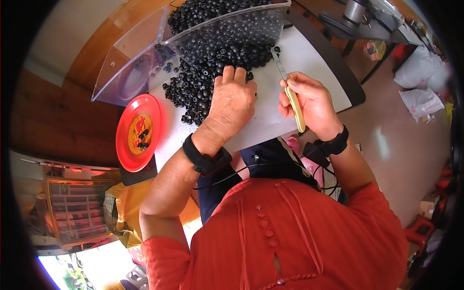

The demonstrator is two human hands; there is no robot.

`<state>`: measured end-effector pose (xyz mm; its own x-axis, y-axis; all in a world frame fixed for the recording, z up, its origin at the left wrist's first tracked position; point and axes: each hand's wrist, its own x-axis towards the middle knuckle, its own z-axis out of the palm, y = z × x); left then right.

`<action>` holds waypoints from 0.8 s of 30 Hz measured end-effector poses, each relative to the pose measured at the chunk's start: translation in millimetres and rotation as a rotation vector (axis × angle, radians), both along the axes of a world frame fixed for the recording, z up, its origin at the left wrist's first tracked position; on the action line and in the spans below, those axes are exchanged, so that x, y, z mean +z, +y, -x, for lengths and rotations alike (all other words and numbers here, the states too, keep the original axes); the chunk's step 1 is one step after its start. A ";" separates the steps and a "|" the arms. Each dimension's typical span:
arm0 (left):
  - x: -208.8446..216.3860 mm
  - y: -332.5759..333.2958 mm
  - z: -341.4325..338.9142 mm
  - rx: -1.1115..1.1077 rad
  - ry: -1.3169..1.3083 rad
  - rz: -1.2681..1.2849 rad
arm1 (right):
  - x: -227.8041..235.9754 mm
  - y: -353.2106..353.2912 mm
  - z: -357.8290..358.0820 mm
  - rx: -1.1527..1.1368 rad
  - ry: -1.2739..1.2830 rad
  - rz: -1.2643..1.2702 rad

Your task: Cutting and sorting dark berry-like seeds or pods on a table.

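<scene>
R hand (309,99) grips knife (295,107), long axis pointing away & slightly L, tip by R edge of blk beads (203,87); L hand (233,99), nearer, curled at beads, can't tell if holding any.

On my left I see a brown wooden surface (48,108), with a pale wall (79,29) farther off. At near left a bright patch (99,266) glares; window or screen, I can't tell. On my right the smooth floor (372,118) catches light; a dark table (379,33) stands far right, a red stool (419,229) near right.
</scene>
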<state>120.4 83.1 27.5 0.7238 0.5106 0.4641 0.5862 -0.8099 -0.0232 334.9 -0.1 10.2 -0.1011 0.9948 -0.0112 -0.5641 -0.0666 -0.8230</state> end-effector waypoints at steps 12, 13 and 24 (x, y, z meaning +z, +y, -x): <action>5.6 -4.3 -11.0 -0.039 0.175 -0.056 | -10.6 -2.2 -7.0 0.026 0.071 -0.088; 5.5 -6.9 -10.0 -0.051 0.149 -0.069 | -11.2 -2.8 -6.2 0.022 0.052 -0.097; 8.5 -55.6 32.2 -0.124 -0.026 0.018 | -8.5 -5.6 -0.7 0.007 -0.052 -0.126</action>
